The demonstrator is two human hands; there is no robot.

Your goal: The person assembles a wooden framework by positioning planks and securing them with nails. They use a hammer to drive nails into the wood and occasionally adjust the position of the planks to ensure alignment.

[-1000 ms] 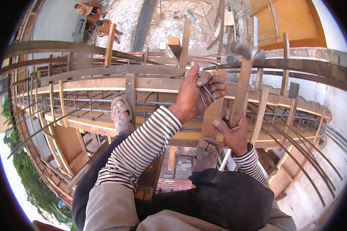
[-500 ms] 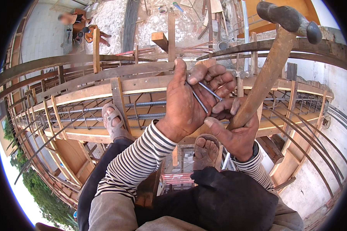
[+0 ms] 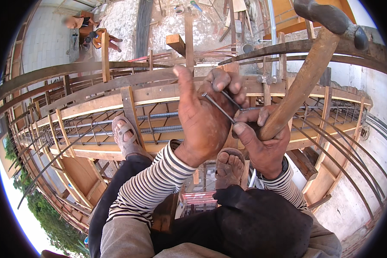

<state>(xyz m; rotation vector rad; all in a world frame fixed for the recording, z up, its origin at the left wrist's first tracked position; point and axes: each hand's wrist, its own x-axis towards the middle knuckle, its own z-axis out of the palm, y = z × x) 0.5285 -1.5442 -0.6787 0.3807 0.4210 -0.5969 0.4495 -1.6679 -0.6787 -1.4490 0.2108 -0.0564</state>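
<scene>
My left hand (image 3: pixel 204 116), in a striped sleeve, is raised close to the camera and grips a couple of long steel nails (image 3: pixel 218 106) between its fingers. My right hand (image 3: pixel 262 139) holds the wooden handle of a hammer (image 3: pixel 303 81), whose dark metal head (image 3: pixel 329 17) points up at the top right. The right thumb and forefinger touch the lower ends of the nails. Both hands meet in the middle of the view, above my sandalled feet (image 3: pixel 124 135).
Below lies wooden beam formwork (image 3: pixel 159 96) with a rebar cage (image 3: pixel 159 124) inside it. Curved reinforcing bars (image 3: pixel 357 163) run along the right. Upright timber posts (image 3: pixel 189 38) stand behind. Far below at top left, a person (image 3: pixel 88 30) crouches on the ground.
Both hands have come up closer to the camera. The hammer has swung upright to the top right, and my right fingers now touch the nails in my left hand.
</scene>
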